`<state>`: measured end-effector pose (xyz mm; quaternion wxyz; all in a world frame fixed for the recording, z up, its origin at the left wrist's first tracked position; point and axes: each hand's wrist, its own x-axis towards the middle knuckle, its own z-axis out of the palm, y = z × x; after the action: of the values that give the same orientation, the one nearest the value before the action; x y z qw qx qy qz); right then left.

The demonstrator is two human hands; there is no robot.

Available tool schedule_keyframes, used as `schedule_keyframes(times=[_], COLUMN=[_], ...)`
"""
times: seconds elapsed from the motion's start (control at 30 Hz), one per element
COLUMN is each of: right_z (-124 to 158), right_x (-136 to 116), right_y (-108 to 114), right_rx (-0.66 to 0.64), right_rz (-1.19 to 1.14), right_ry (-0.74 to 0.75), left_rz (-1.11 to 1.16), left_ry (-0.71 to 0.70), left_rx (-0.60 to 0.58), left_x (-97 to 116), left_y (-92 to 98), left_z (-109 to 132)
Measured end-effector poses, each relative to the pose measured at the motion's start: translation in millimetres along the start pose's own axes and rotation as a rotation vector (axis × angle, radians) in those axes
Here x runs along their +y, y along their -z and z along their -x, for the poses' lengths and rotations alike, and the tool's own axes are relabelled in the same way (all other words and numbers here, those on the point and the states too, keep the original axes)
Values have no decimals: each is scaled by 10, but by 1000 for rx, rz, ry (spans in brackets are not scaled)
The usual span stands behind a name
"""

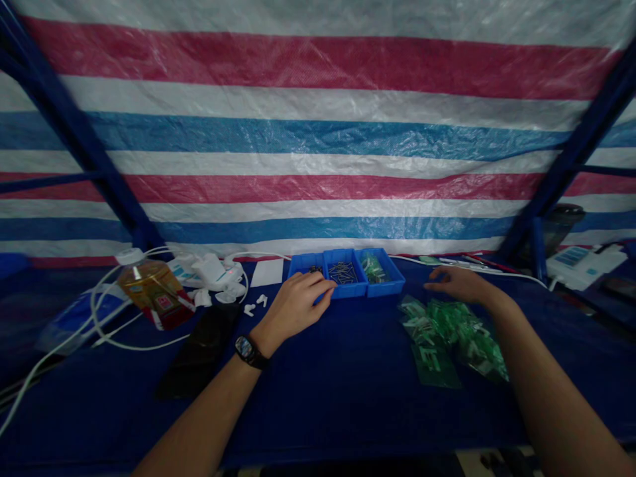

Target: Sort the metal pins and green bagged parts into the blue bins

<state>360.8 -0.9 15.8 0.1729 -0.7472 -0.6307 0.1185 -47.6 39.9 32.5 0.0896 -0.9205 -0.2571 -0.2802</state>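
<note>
My left hand (297,303), a dark watch on its wrist, rests at the front edge of a row of three small blue bins (382,286); its fingers are curled at the left bin, and I cannot make out anything in them. The middle bin holds thin metal pins (341,270), the right one green bits (373,267). My right hand (460,283) hovers flat with fingers stretched toward the bins, just behind a pile of small green plastic bags (447,331). It holds nothing.
A dark blue cloth (338,391) covers the table. At the left lie a tea bottle (152,289) on its side, white cables, white chargers (211,271), a black pouch (201,351) and a white card (267,272). A striped tarp hangs behind. A white device (581,264) sits far right.
</note>
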Motion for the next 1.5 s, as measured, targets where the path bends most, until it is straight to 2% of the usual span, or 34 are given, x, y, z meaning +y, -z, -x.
schedule_keyframes(times=[0.2, 0.27, 0.37, 0.5, 0.6, 0.73, 0.83, 1.0, 1.07, 1.13, 1.2, 1.27, 1.4, 1.5], right_z=[127, 128, 114, 148, 215, 211, 85, -79, -71, -36, 6, 41, 82, 104], right_x=[-223, -346, -481, -511, -497, -579, -734, -956, -927, -799, -587, -330, 41, -41], right_y=[28, -42, -147, -94, 66, 193, 146, -52, -89, -69, -1, 83, 175, 129], right_rx=[-324, -348, -316, -378, -313, -78, 52, 78, 131, 243, 362, 419, 278, 226], right_rz=[-178, -172, -144, -209, -361, -587, -687, -659, -579, -449, -250, -50, 118, 94], right_ry=[78, 114, 131, 196, 211, 165, 157, 136, 139, 99, 30, -37, -45, 45], left_rz=[14, 13, 6, 2, 0, -11, -19, -11, -9, -9, -13, -20, -21, -19], left_ry=[-9, -13, -14, -7, -3, -4, 3, 12, 7, 5, 7, 9, 8, 0], left_rx=[19, 16, 19, 32, 40, 30, 20, -9, -14, -13, -19, -31, -45, -40], left_x=[-33, -23, 0, 3, -12, -16, -4, -5, -12, -15, -13, -8, -1, 7], left_y=[-14, -15, -7, 18, 34, 40, 44, 56, 58, 59, 59, 55, 25, 6], left_z=[-24, -31, -38, -36, -29, -15, -7, -1, 2, 5, 8, 10, 12, 6])
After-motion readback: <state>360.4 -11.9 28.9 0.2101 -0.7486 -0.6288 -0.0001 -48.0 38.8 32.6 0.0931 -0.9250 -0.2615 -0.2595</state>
